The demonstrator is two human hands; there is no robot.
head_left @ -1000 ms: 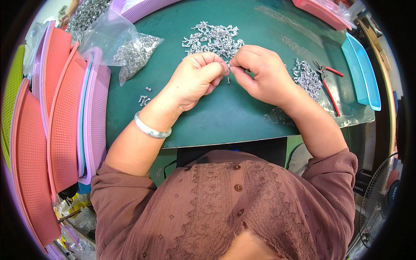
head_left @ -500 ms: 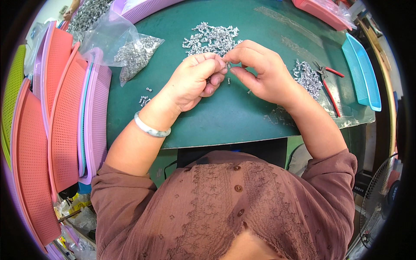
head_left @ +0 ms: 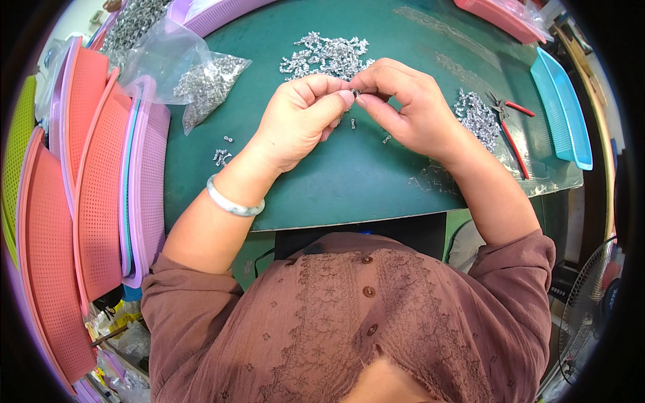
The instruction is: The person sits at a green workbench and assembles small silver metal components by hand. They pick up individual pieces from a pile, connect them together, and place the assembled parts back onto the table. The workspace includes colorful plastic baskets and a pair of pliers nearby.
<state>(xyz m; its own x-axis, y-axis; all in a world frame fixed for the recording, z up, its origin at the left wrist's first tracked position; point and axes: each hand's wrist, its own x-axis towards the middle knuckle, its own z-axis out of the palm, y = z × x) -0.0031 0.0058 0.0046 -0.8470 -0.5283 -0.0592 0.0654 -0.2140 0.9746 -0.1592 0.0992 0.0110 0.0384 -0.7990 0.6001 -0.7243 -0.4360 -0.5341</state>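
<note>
A small silvery metal part [head_left: 356,93] is pinched between the fingertips of both hands above the green tabletop. My left hand [head_left: 306,119], with a pale bangle [head_left: 234,201] on its forearm, grips it from the left, its other fingers curled under. Thumb and forefinger of my right hand [head_left: 406,107] close on it from the right. Just beyond the hands spreads a heap of similar metal parts [head_left: 326,55]. One loose part [head_left: 353,123] lies on the table below the fingertips, another [head_left: 386,140] beside my right hand. The held part's exact shape is too small to tell.
Right of my hands are a second heap of parts [head_left: 476,119], red-handled pliers [head_left: 510,134] and a blue basket [head_left: 563,107]. At left, a plastic bag of parts [head_left: 211,84], a few loose pieces [head_left: 222,157] and stacked perforated baskets [head_left: 101,188] stand along the table.
Both hands have come together, the left thumb stretching forward onto the small metal part. The right fingertips have closed in on it. A loose part beside the right hand shows more fully.
</note>
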